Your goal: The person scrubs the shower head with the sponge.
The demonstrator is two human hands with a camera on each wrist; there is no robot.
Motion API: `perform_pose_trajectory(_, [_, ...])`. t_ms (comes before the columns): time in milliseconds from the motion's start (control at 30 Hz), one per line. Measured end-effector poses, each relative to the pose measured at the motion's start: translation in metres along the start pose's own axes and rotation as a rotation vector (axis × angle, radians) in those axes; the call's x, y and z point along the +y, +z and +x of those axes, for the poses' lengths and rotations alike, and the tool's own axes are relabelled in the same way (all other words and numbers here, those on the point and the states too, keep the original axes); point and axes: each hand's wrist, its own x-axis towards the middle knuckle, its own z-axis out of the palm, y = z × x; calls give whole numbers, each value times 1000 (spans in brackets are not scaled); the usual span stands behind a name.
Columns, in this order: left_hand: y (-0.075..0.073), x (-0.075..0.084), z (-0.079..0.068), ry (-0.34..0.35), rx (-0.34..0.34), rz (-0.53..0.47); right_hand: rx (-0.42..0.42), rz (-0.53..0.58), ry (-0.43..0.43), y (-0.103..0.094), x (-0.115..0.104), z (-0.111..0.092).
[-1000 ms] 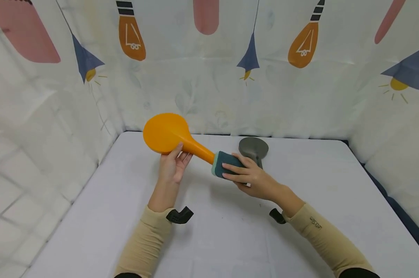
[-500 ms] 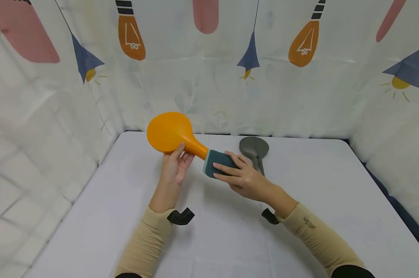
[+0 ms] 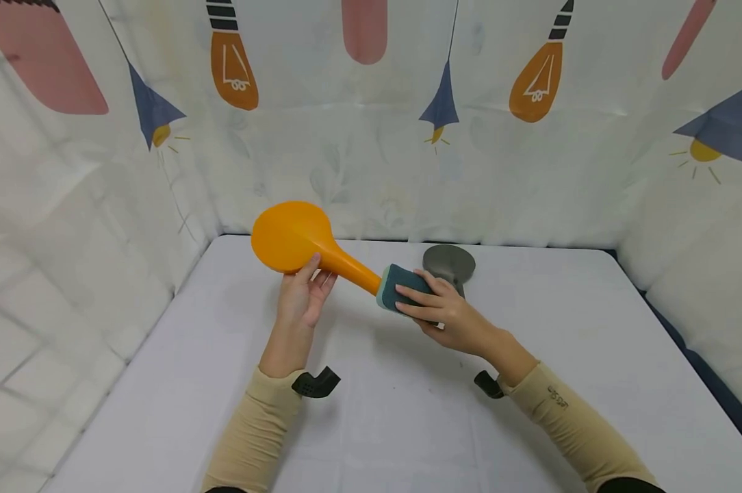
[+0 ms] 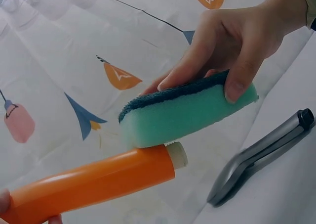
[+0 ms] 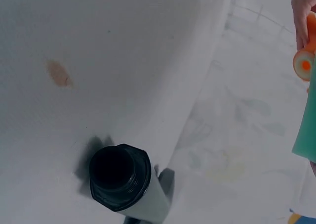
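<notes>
My left hand (image 3: 300, 298) grips an orange handheld shower head (image 3: 293, 236) near its neck, with the thumb on top. Its round head tilts up to the left, and the handle slopes down to the right. In my right hand (image 3: 460, 322) is a scouring sponge (image 4: 173, 120), pinched between thumb and fingers. The sponge's dark scouring side faces the fingers; its pale green foam meets the top of the handle near the pale end (image 4: 177, 155). In the right wrist view, only an edge of the green foam (image 5: 307, 130) shows.
A grey handheld shower head (image 3: 448, 261) lies on the white table (image 3: 383, 424) behind my right hand, its black threaded end (image 5: 121, 177) large in the right wrist view. A white curtain (image 3: 371, 150) with printed lamps stands along the back.
The sponge slid up the orange handle toward the round head, then came back down to the handle's end. My left hand shifted slightly right and back, still gripping the shower head.
</notes>
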Motion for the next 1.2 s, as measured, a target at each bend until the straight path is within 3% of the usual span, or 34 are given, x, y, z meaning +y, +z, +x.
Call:
perform_pose_trajectory(200, [-5,2,2,31,-3,24,37,55,67,-3,4,-11])
perform_pose_trajectory(367, [-10,1,4,10,11,32,46,65,93,-2,4,-16])
perform_pose_trajectory(600, [-16,1,12,-34,21,43,47,-9,109,-2,6,-15])
perform_pose_trajectory(867, [-26,7,24,-112,61,146,54,-119,142,-6,12,-19])
perform_pose_trajectory(1200, [-40,27,34,-203,38,283,39,-163,154,-10,24,-21])
